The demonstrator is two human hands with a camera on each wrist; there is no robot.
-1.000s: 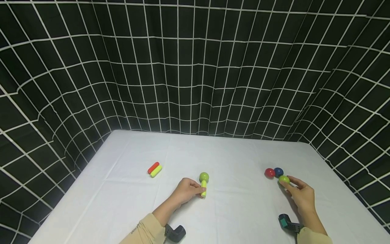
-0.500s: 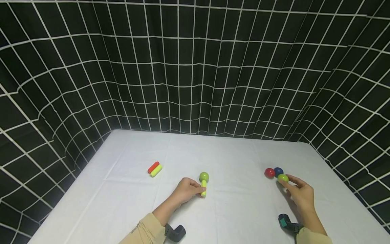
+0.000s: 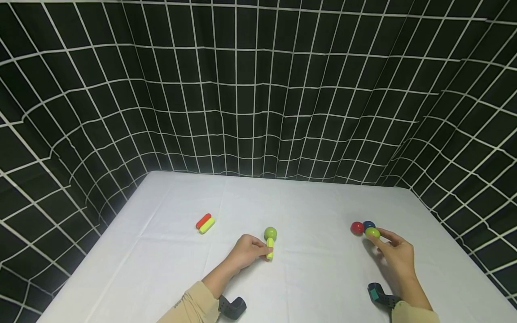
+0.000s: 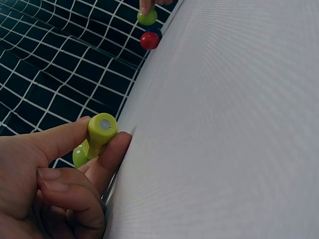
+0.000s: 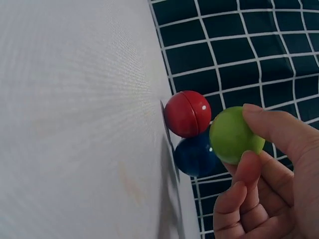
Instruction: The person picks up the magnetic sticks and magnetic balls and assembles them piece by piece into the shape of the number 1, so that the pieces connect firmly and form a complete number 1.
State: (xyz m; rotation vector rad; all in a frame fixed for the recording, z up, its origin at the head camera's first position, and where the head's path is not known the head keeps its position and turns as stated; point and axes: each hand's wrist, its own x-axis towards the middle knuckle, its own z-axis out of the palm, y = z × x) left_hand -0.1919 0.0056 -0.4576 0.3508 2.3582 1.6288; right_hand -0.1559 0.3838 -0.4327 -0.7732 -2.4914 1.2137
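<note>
My left hand (image 3: 248, 252) pinches a yellow-green magnetic stick (image 3: 269, 249) between thumb and fingers. Its far end meets a green ball (image 3: 270, 233) on the table, and a round metal spot shows on its near end in the left wrist view. At the right, my right hand (image 3: 397, 255) holds a second green ball (image 5: 234, 134) by thumb and fingertips. That ball is raised off the cloth, close beside a red ball (image 5: 188, 113) and a blue ball (image 5: 195, 155), overlapping the blue one in the right wrist view.
A red stick (image 3: 203, 220) and another yellow-green stick (image 3: 207, 225) lie side by side at the left of the white-covered table (image 3: 315, 278). A dark curtain with white grid lines (image 3: 258, 89) rises behind and beside the table.
My right hand has shifted slightly left and away from me with its green ball, which now overlaps the blue ball more. The left hand and its stick stay in place.
</note>
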